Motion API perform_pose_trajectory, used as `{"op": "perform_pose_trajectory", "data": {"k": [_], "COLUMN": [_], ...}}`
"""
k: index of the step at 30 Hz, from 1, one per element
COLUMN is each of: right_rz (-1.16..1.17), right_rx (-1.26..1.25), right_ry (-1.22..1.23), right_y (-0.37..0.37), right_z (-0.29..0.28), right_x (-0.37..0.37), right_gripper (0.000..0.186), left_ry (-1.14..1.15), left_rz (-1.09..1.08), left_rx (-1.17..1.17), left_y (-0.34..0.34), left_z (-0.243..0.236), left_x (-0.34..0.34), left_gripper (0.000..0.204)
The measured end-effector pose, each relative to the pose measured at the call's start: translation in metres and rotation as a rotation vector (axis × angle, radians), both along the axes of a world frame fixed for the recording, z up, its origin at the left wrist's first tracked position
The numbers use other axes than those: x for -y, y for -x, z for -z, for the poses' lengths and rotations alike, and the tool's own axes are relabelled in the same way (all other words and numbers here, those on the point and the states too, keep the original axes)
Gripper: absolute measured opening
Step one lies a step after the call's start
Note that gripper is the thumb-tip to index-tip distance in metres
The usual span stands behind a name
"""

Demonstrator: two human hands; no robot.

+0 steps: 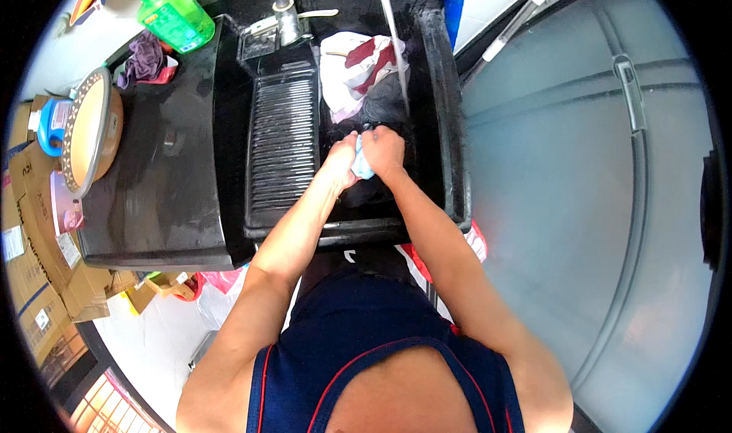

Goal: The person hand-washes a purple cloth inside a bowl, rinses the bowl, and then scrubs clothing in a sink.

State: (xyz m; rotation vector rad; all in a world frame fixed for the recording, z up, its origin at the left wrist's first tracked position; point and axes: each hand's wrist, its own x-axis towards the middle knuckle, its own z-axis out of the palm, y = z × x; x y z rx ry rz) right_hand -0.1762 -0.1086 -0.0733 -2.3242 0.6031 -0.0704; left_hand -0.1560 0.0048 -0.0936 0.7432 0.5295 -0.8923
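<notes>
Over the front part of the black sink basin [421, 204], both my hands are closed on a small light-blue cloth [361, 164]. My left hand [341, 158] grips its left side and my right hand [384, 149] its right, the two close together. Just beyond them lies a heap of wet laundry: a white garment with dark red patches [343, 74] and a dark grey cloth [385, 101]. A pale narrow streak [393, 28], water or a thin hose, comes down onto the heap. My fingers hide much of the blue cloth.
A ribbed washboard [284, 143] forms the sink's left side, below the tap [287, 21]. On the black counter [171, 196] stand a green pump bottle [174, 21], a crumpled purple cloth [143, 57] and a tilted basin [91, 131]. Cardboard boxes [46, 242] sit left; a frosted door [557, 204] stands right.
</notes>
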Motion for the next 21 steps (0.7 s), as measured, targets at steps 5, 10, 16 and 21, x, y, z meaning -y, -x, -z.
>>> {"op": "perform_pose_trajectory", "data": {"k": [5, 10, 16, 21], "right_rz": [0.695, 0.353, 0.433, 0.444], "right_rx": [0.155, -0.063, 0.374, 0.385], "right_ry": [-1.08, -1.153, -0.943, -0.619], "right_y": [-0.01, 0.009, -0.016, -0.064], "right_z": [0.048, -0.002, 0.046, 0.046], "right_x": [0.046, 0.059, 0.065, 0.063], "right_gripper": [0.033, 0.031, 0.038, 0.053], "left_ry": [0.043, 0.04, 0.028, 0.036], "left_rz": [-0.171, -0.114, -0.068, 0.034], "left_rx": [0.131, 0.197, 0.161, 0.117], "left_y": [-0.004, -0.042, -0.055, -0.076], "left_z": [-0.009, 0.017, 0.008, 0.016], "left_x": [0.01, -0.003, 0.023, 0.053], "left_gripper": [0.039, 0.027, 0.026, 0.033]}}
